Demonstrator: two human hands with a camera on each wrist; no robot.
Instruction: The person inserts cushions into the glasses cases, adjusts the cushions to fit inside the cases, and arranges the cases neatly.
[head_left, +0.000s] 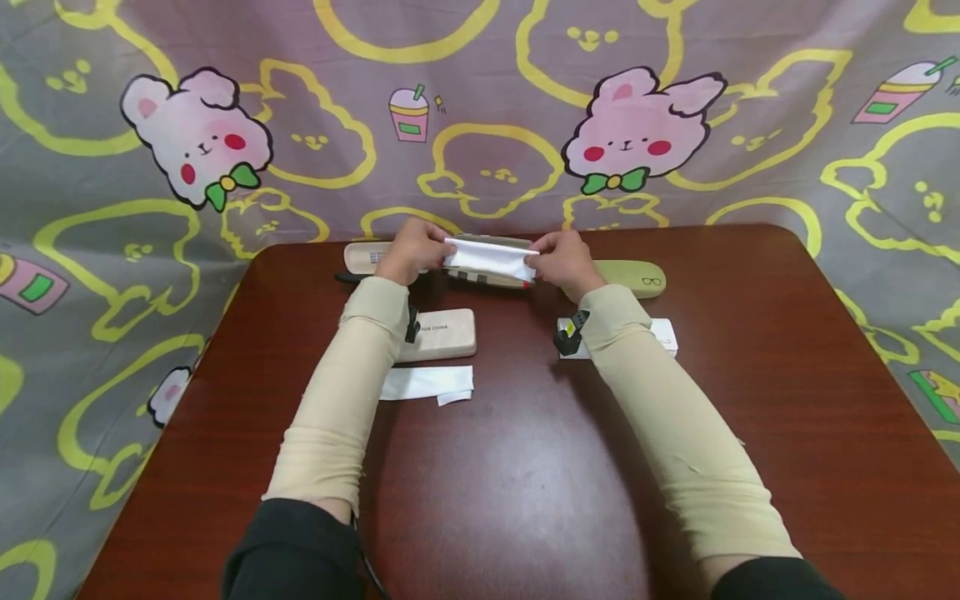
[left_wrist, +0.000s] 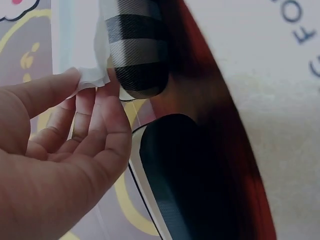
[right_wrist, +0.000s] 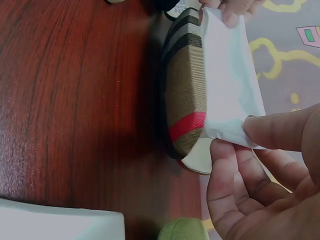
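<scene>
A folded white cloth (head_left: 491,257) is stretched between my two hands at the back of the table. My left hand (head_left: 414,250) pinches one end, thumb on top and fingers beneath, as the left wrist view shows. The other end is pinched the same way by my right hand (right_wrist: 270,170). Right under and behind the cloth lies a plaid glasses case (right_wrist: 185,90) in tan, black and white with a red stripe. Its lid stands raised, with a grey inside showing behind the cloth in the head view. Most of the case's inside is hidden by the cloth.
Left of the plaid case is an opened cream case (head_left: 362,255). A beige case with lettering (head_left: 450,337) lies nearer, with another folded white cloth (head_left: 427,382) before it. On the right are a green glasses case (head_left: 633,277) and a white box (head_left: 664,335), partly behind my arm.
</scene>
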